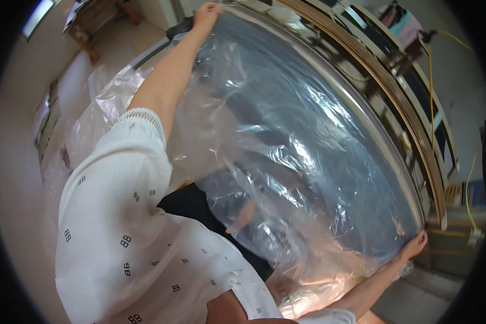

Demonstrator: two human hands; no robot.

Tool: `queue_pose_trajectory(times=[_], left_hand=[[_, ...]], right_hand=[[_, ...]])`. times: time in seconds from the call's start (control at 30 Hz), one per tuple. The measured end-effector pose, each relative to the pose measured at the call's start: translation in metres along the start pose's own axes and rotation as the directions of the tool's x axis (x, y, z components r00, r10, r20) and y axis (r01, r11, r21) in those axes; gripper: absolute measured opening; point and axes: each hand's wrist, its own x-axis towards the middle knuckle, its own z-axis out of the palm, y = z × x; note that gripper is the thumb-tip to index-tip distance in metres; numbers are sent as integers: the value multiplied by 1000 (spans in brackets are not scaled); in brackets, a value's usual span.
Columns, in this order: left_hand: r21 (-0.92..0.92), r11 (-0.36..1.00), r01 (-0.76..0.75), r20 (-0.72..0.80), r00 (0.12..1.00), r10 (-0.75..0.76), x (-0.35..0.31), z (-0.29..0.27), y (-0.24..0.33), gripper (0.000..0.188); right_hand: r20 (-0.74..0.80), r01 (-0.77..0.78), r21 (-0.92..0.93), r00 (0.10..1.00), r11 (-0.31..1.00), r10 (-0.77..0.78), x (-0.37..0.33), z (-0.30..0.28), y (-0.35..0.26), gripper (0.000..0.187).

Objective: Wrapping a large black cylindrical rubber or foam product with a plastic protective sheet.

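Observation:
A large clear plastic sheet lies spread and wrinkled before me, shiny with reflections, over a flat bluish-grey surface. My left arm reaches far up, and my left hand is closed on the sheet's far left corner. At the lower right, my right hand is closed at the other end of the same far edge, with plastic bunched around the wrist. Between the two hands the edge runs along a pale rail. Nearer my body, the sheet hangs down in loose folds over my lap. The fingertips of both hands are small and partly hidden.
Beyond the sheet runs a long brown wooden bar, with machine parts beside it. A yellow cord hangs at the right. More loose clear plastic drapes at the left. A wooden stool or table stands at the far left.

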Motion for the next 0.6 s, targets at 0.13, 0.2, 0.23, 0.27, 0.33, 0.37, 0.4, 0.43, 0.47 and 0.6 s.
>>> queue_pose_trajectory(times=[0.13, 0.2, 0.23, 0.27, 0.33, 0.37, 0.4, 0.43, 0.47, 0.6], left_hand=[[80, 997, -14, 90, 996, 7, 3, 11, 9, 25], [99, 995, -27, 108, 994, 16, 4, 12, 17, 24], [83, 996, -26, 116, 993, 16, 9, 19, 21, 24], [156, 987, -25, 113, 994, 7, 12, 28, 22, 23], [227, 974, 10, 115, 993, -37, 10, 46, 31, 22], [289, 957, -19, 123, 992, -18, 15, 42, 37, 24], [215, 976, -32, 125, 992, 5, 23, 32, 35, 25], [231, 972, -46, 169, 986, 7, 38, 16, 29, 27], [215, 976, -26, 180, 984, -13, 41, 21, 28, 27], [-465, 726, 507, 746, 666, 12, 47, 15, 24, 25]], right_hand=[[101, 19, 30, 995, 999, -22, 10, 17, 9, 31], [117, -10, -2, 993, 1000, 10, 7, 23, 2, 30], [103, -10, -12, 995, 1000, 11, 13, 20, 2, 30], [126, 12, -54, 992, 998, -5, 19, 15, 9, 30], [124, 19, -160, 992, 987, 1, 18, 3, 17, 31], [103, 12, -213, 995, 977, 10, 17, 13, 2, 31], [101, 3, -220, 995, 976, 20, 12, 23, -16, 35], [99, -3, -194, 995, 981, 23, 11, 33, -27, 35], [96, -17, -179, 995, 984, 34, 12, 31, -24, 36], [60, -31, -53, 998, 998, 34, 19, 34, -8, 33]])
